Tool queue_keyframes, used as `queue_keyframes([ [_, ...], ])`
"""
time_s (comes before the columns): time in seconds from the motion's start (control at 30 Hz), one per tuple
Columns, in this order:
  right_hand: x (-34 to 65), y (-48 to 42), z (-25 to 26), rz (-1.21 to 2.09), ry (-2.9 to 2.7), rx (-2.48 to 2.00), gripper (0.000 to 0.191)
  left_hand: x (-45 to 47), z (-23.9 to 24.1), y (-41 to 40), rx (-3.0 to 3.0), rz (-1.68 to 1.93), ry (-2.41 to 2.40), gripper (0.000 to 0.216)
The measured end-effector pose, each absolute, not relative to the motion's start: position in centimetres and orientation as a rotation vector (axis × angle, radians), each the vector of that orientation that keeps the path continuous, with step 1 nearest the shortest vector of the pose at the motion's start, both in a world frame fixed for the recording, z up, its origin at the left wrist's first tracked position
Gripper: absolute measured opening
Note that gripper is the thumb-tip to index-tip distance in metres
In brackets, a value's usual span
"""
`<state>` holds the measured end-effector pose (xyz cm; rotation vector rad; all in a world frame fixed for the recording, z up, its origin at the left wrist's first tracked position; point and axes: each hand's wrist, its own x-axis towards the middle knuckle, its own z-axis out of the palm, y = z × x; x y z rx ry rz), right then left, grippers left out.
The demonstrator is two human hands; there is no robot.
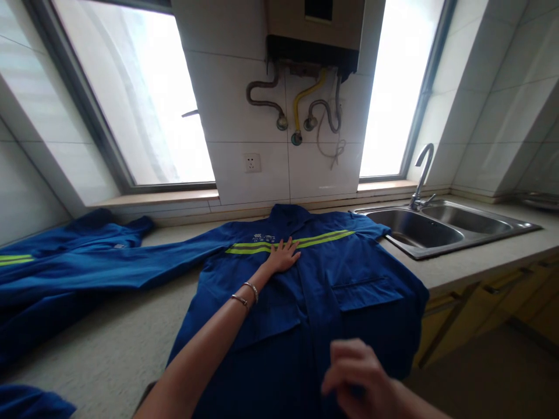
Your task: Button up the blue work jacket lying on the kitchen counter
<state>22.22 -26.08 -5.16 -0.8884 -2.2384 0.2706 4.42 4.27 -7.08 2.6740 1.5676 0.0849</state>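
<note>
A blue work jacket point(340, 273) with a yellow-green reflective stripe lies front up on the countertop point(122, 343), one sleeve stretched to the left. My left hand point(283, 255) rests flat on its chest just below the stripe, fingers spread; two bracelets circle that wrist. My right hand point(356, 375) hovers close to the camera over the jacket's lower front, blurred, fingers curled; I cannot make out anything in it.
More blue garments point(48, 273) with reflective stripes lie at the left. A steel double sink point(441, 227) with a tap point(423, 174) sits at the right. Behind are two windows, a wall socket point(252, 162) and a water heater with pipes point(305, 110). Yellow cabinet fronts point(493, 297) stand below right.
</note>
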Motion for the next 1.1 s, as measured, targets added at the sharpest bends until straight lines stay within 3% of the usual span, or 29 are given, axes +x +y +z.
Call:
queue_keyframes([
  [0.13,22.3,-15.4,-1.3,0.253,-1.967,-1.055,0.023,4.6,-7.2,3.7,2.675,0.084,1.579,0.067],
  [0.27,21.6,-4.8,-1.5,0.185,-2.046,-1.585,0.023,4.8,-7.4,2.5,2.694,0.074,1.579,0.066],
  [0.43,20.8,3.7,-2.6,0.232,-1.996,-2.014,0.050,5.0,-7.4,1.2,2.709,0.096,1.564,0.066],
  [0.73,15.4,13.1,-5.3,0.300,-1.998,-1.913,0.079,4.8,-7.4,1.4,2.716,0.181,1.540,0.066],
  [1.1,13.9,17.7,-6.6,0.349,-2.107,-1.882,0.081,4.6,-7.4,1.4,2.687,0.256,1.542,0.060],
])
